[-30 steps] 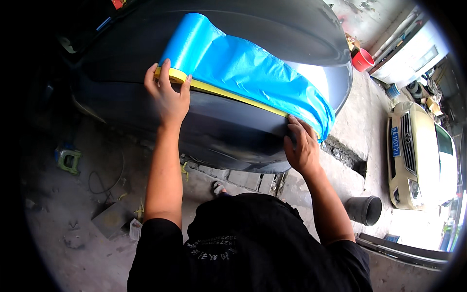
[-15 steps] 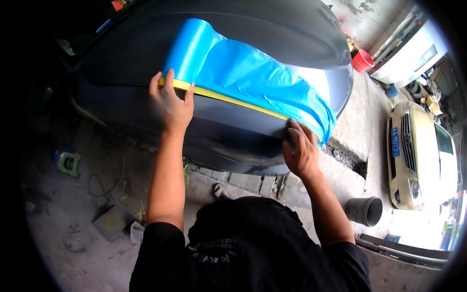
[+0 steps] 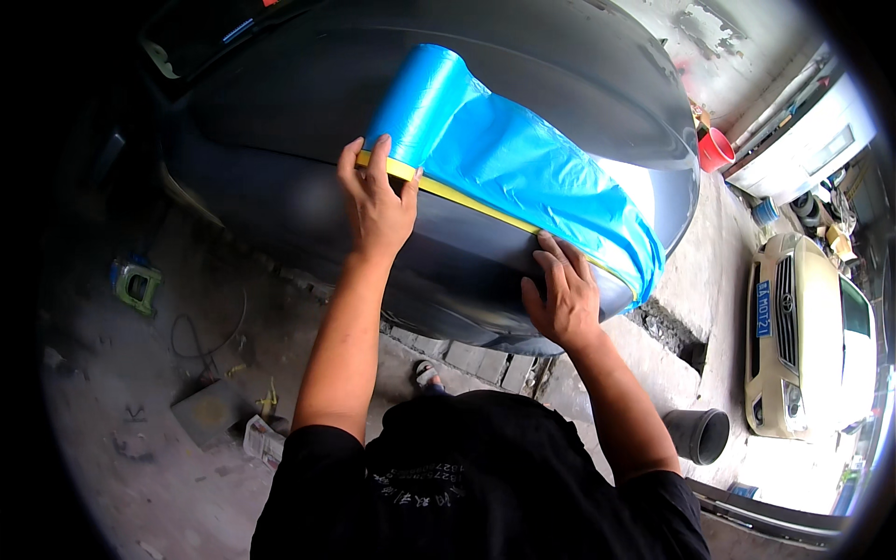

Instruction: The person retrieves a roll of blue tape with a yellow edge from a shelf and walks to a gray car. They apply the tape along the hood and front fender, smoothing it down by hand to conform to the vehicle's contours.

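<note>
A roll of blue masking film (image 3: 415,98) with a yellow tape edge (image 3: 476,203) lies on the dark hood of a car. My left hand (image 3: 381,205) is closed on the roll's near, taped end, fingertips over the yellow tape and thumb at its side. From the roll, a loose wrinkled sheet of blue film (image 3: 551,173) runs right and droops over the car's front corner. My right hand (image 3: 565,294) lies open, fingertips touching the tape edge near its right part, with the thumb apart. The tape runs along the seam between hood and dark body panel (image 3: 448,252).
A beige car (image 3: 798,336) stands at the right, with a black bucket (image 3: 698,437) near it. Farther back is a red bucket (image 3: 715,149). On the floor at left lie a green-framed object (image 3: 138,287), a hose and a flat board (image 3: 213,413).
The view has shifted, so the car and film appear farther right. My right hand has come nearer to my left along the tape. My left hand keeps its hold on the roll.
</note>
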Available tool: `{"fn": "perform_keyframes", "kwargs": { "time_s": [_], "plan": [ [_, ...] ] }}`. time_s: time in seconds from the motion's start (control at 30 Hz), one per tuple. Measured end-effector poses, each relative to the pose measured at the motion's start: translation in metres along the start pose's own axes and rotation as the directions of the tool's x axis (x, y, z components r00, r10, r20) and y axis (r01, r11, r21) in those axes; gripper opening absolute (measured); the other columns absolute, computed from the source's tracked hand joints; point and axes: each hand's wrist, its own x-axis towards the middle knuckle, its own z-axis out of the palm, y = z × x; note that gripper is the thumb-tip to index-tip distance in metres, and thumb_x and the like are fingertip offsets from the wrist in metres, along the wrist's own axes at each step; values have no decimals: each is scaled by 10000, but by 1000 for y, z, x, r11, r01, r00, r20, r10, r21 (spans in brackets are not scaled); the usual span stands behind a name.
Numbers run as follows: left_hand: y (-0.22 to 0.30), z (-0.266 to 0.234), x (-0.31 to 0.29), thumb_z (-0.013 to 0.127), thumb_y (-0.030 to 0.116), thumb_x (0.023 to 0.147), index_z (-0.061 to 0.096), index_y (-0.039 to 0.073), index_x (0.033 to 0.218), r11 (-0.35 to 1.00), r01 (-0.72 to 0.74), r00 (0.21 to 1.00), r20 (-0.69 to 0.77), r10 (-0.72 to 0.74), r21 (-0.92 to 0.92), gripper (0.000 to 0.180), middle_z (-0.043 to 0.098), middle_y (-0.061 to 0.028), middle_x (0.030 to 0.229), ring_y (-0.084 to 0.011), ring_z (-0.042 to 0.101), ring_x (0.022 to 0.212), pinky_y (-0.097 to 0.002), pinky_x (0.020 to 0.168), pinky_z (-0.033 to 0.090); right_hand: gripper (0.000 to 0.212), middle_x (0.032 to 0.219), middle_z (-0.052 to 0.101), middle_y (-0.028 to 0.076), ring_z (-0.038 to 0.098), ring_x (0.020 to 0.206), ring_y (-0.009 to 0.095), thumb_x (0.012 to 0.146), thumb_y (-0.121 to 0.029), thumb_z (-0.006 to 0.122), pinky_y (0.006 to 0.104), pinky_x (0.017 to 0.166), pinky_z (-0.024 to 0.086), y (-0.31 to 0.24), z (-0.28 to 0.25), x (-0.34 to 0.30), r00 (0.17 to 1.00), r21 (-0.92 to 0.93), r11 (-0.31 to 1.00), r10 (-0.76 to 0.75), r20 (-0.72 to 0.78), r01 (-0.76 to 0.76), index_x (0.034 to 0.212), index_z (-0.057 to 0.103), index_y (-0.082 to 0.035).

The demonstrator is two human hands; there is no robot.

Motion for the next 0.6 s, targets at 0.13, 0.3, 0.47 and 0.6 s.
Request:
{"fn": "perform_keyframes", "kwargs": {
  "time_s": [0.13,0.3,0.47,0.6],
  "plan": [
    [-1,-1,0,827,116,831,367,103,1461,1000,13,1000,-5,-13,-24,780,262,-220,1444,-439,511,1187,-497,990,502,414,1364,608,201,588,1197,401,791,-119,744,467,999,496,-15,9,18,1000,21,1000,-22,18,21,1161,595,-8],
    [-4,0,-1,828,117,829,362,112,1470,999,24,1000,-3,-24,-21,792,259,-221,1447,-437,525,1177,-499,974,512,413,1358,605,182,568,1216,367,748,-138,764,459,1025,483,-29,25,38,998,22,998,-63,18,63,1110,602,-23],
    [-5,0,-2,829,103,826,359,109,1476,999,11,1000,-11,-12,-33,802,253,-228,1454,-433,531,1169,-490,966,514,415,1330,616,183,572,1211,353,744,-137,761,446,1030,488,-44,39,60,995,50,994,-100,30,98,1109,607,-16],
    [-5,-2,0,831,89,820,360,102,1482,999,7,1000,-15,-8,-44,813,257,-233,1452,-429,530,1160,-482,959,510,415,1338,610,190,573,1209,363,760,-124,758,450,1024,488,-54,49,74,992,71,991,-120,45,117,1129,598,-17]
  ]
}}
